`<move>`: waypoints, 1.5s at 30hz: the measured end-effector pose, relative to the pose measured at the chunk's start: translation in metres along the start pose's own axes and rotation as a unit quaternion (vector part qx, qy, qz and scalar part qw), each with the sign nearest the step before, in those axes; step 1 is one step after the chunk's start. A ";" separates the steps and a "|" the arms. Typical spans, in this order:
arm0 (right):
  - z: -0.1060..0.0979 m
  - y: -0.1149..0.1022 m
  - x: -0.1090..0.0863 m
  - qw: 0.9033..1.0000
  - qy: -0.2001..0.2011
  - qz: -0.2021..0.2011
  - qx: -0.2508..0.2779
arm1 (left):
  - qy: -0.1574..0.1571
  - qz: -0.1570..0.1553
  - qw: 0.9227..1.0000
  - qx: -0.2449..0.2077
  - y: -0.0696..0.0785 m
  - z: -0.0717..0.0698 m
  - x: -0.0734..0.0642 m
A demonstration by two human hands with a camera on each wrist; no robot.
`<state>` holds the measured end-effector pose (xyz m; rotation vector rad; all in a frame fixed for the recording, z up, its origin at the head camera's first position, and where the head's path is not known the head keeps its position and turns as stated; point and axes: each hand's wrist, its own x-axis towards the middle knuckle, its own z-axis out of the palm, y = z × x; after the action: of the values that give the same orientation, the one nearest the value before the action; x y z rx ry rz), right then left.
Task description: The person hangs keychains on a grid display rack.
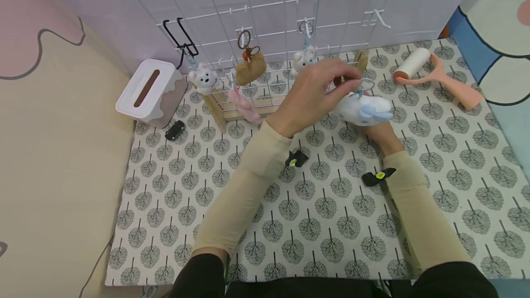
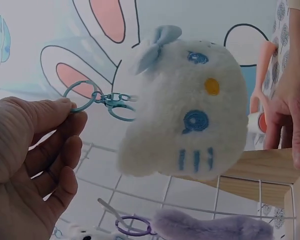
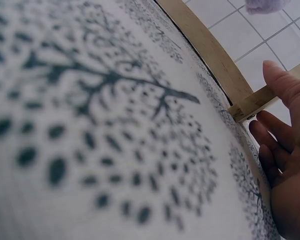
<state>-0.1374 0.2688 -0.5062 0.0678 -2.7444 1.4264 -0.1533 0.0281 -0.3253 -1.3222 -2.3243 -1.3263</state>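
Between thumb and forefinger my left hand (image 1: 316,88) pinches the blue key ring (image 2: 73,86) of a white plush cat keychain (image 2: 200,135). The plush cat has a blue bow and a yellow nose, and hangs by a short chain clear of the table. My right hand (image 1: 382,136) is partly hidden beneath the plush cat in the head view. In the right wrist view its thumb (image 3: 285,86) and fingers lie on either side of the wooden foot (image 3: 255,101) of the white wire rack (image 1: 265,10), holding it. A purple plush keychain (image 2: 210,226) hangs nearby.
Several other keychains hang on the rack, including white bears (image 1: 204,78), a brown plush (image 1: 250,68) and a pink plush (image 1: 243,106). A tissue box (image 1: 146,88) and black toy car (image 1: 175,130) stand left. A lint roller (image 1: 439,77) lies right, near white hooks (image 1: 378,18).
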 end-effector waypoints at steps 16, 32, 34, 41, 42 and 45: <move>0.005 -0.003 0.015 0.994 -0.003 -0.012 0.112 | 0.033 -0.004 0.999 0.027 0.025 -0.020 0.048; 0.002 -0.005 0.016 0.993 -0.017 -0.003 0.119 | 0.074 -0.069 0.994 0.028 0.029 -0.016 0.065; 0.002 -0.006 0.016 0.992 -0.019 0.000 0.128 | 0.077 -0.081 0.993 0.024 0.026 -0.014 0.066; 0.001 -0.005 0.012 0.992 -0.029 0.019 0.123 | 0.055 -0.141 0.988 0.023 0.020 -0.006 0.063; 0.002 -0.005 0.012 0.993 -0.029 0.018 0.116 | 0.056 -0.144 0.988 0.023 0.020 -0.005 0.062; 0.002 -0.005 0.013 0.994 -0.026 0.011 0.107 | 0.061 -0.145 0.987 0.024 0.019 -0.004 0.059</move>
<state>-0.1504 0.2642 -0.5026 0.0837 -2.6285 1.7450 -0.1758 0.0660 -0.2812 -0.8858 -2.5148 -1.3750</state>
